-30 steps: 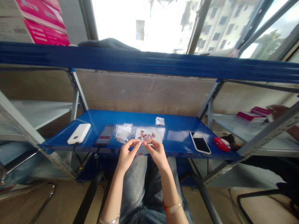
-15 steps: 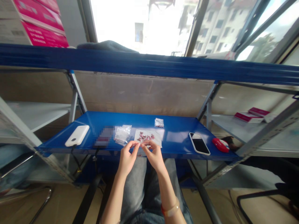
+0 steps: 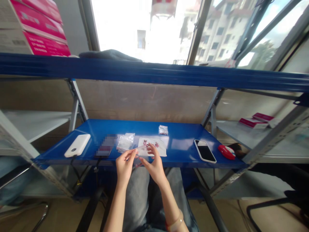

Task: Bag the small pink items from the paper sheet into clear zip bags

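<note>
Thumb and fingertips of my left hand (image 3: 125, 165) pinch the edge of a small clear plastic bag (image 3: 142, 150) at the table's front edge. My right hand (image 3: 155, 167) is just right of the bag, thumb and fingers apart; whether they touch it is hard to tell. Behind the hands lies a white sheet of paper (image 3: 162, 149) with several small dark red pieces (image 3: 145, 142) on it, partly hidden by my right fingers. A pile of clear bags (image 3: 126, 141) lies to the left. Farther back is a small bag with reddish contents (image 3: 163, 130).
On the blue table (image 3: 181, 141), a white power bank (image 3: 77, 145) with a cable and a blurred-out item (image 3: 106, 145) are at left. A phone (image 3: 204, 150) and a red-and-white object (image 3: 226, 152) are at right. A blue shelf beam (image 3: 149, 73) crosses above.
My right hand has opened and moved slightly away from my left fingertips. The clear bag now shows between the hands, still pinched by my left hand. The view has tilted slightly.
</note>
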### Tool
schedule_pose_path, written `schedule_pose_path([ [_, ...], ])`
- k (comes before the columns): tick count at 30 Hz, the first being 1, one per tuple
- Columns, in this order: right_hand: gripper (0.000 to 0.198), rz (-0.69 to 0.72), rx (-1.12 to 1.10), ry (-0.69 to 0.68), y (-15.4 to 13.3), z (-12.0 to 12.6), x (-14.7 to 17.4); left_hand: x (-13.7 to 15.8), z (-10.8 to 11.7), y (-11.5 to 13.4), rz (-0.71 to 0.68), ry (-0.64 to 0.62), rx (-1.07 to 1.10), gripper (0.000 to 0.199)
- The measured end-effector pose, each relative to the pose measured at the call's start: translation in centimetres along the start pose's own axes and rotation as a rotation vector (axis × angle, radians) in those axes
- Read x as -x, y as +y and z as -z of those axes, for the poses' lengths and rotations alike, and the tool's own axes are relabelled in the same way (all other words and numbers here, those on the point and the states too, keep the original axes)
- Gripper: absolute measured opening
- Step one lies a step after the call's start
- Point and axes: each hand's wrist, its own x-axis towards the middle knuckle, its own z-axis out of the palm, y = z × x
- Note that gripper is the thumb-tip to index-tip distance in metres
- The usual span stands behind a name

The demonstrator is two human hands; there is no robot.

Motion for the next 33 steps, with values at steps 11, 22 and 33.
schedule_pose_path([
  [11,0.096,0.132,0.361,0.117,0.2,-4.3,2.4,0.7,0.1,2.3,-0.015,-0.043,0.035,0.025],
  [22,0.098,0.241,0.35,0.062,1.4,-3.2,2.7,0.6,0.2,1.7,-0.006,-0.078,0.074,0.023],
  [33,0.087,0.009,0.455,0.263,3.0,0.2,-4.1,0.2,0.2,0.7,-0.157,0.015,-0.179,0.032],
])
